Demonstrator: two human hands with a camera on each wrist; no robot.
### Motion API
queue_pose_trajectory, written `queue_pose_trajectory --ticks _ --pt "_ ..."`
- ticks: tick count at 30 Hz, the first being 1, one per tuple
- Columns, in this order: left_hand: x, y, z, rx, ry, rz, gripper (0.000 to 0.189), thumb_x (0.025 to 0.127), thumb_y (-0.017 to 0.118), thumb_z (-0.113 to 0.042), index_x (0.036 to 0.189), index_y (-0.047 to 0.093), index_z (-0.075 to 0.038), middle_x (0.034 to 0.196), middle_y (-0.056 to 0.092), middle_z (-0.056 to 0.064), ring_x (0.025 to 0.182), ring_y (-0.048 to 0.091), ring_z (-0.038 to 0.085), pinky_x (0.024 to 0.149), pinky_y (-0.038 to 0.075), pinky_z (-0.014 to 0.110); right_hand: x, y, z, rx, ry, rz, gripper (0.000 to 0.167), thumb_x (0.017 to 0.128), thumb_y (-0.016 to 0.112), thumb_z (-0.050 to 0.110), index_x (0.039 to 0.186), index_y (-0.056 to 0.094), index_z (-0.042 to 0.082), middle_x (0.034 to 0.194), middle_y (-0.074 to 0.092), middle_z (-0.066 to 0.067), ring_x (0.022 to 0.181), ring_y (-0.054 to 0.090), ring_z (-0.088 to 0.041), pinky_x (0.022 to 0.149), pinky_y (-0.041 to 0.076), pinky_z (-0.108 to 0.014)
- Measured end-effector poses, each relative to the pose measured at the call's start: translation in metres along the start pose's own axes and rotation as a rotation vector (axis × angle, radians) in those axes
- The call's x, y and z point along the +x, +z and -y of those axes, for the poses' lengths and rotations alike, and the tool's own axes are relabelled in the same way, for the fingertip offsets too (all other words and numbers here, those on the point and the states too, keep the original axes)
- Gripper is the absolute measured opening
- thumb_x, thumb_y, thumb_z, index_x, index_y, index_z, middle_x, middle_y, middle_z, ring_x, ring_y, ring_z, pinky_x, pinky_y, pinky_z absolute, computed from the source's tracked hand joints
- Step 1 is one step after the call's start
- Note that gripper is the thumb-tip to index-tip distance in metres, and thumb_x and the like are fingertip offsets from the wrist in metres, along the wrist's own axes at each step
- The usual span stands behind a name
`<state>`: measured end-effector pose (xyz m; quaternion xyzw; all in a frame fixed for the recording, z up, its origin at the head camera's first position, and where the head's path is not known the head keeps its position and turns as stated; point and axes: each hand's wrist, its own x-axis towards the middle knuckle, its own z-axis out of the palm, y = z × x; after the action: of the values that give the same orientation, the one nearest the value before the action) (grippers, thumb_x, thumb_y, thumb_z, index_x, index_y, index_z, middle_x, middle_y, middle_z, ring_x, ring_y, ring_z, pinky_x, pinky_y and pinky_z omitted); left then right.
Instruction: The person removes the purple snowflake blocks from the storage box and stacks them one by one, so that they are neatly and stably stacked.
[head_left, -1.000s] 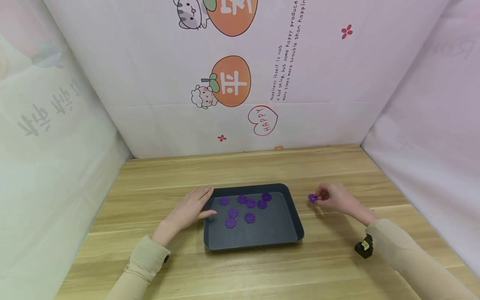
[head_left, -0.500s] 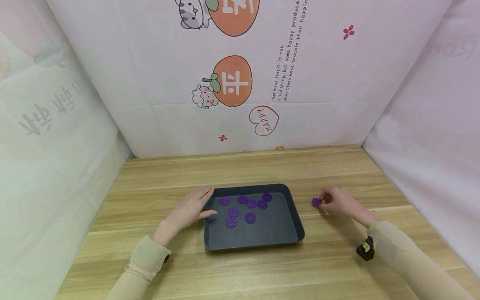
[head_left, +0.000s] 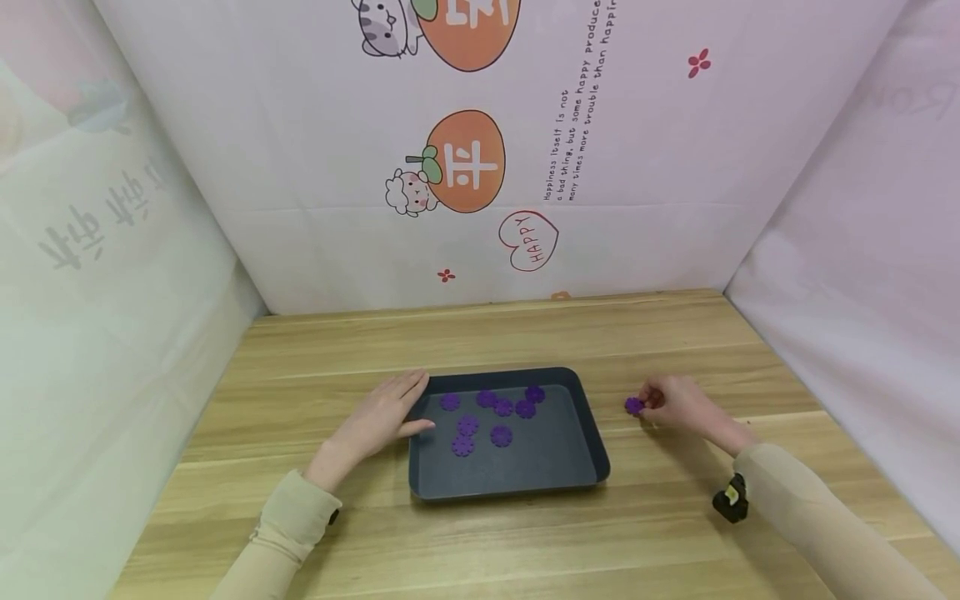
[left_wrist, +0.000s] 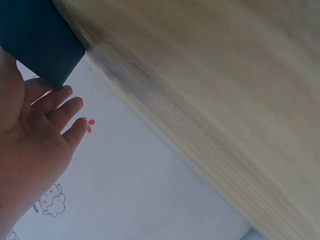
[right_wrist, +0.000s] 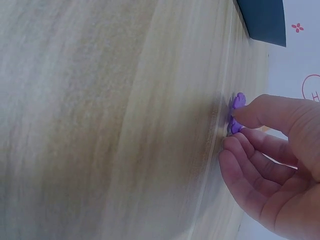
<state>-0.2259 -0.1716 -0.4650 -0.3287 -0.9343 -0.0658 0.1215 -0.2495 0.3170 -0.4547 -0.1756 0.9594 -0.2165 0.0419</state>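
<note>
My left hand (head_left: 381, 419) rests on the left rim of a dark grey tray (head_left: 540, 467), its fingers fairly straight along the far corner and the thumb reaching over the inside. In the left wrist view, relaxed fingertips touch the tray's corner (left_wrist: 45, 45). Several purple notched discs (head_left: 501, 436), shaped like flowers, lie in the tray. Right of it, my right hand (head_left: 678, 406) pinches one purple disc (head_left: 633, 406) low at the tabletop. The right wrist view has the thumb across that disc (right_wrist: 238, 101) and a finger at its edge.
The wooden table (head_left: 480, 550) stretches around the tray on all sides. A printed white cloth (head_left: 637, 242) stands along its back edge, with white cloth on both sides too. A black device (head_left: 731, 500) sits under the right sleeve.
My right hand has come down slightly, lowering the purple disc toward the tabletop, then stays nearly still. The left hand and the tray hold their places.
</note>
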Motion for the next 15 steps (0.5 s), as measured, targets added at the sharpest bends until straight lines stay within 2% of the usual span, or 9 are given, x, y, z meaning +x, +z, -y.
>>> queue_pose_trajectory --ticks 10,15 --pt "-0.0003 0.0021 0.0007 0.009 0.006 -0.012 0.077 0.089 0.069 -0.046 0.143 0.049 0.005 0.148 0.050 0.022 0.136 0.051 0.038 0.112 0.044 0.052 0.0004 0.0019 -0.0015 0.000 0.008 0.014 0.015 0.078 0.078 0.005 0.089 0.069 -0.001 0.081 0.070 -0.008 0.071 0.063 -0.012 0.061 0.053 -0.019" --pt "-0.0002 0.0007 0.0010 -0.004 -0.009 0.010 0.078 0.091 0.067 -0.048 0.145 0.046 0.004 0.150 0.047 0.021 0.139 0.048 0.037 0.115 0.042 0.051 0.0001 0.0016 -0.0005 -0.015 0.003 0.007 0.014 0.079 0.078 0.007 0.089 0.069 0.001 0.080 0.070 -0.007 0.071 0.061 -0.010 0.060 0.050 -0.018"
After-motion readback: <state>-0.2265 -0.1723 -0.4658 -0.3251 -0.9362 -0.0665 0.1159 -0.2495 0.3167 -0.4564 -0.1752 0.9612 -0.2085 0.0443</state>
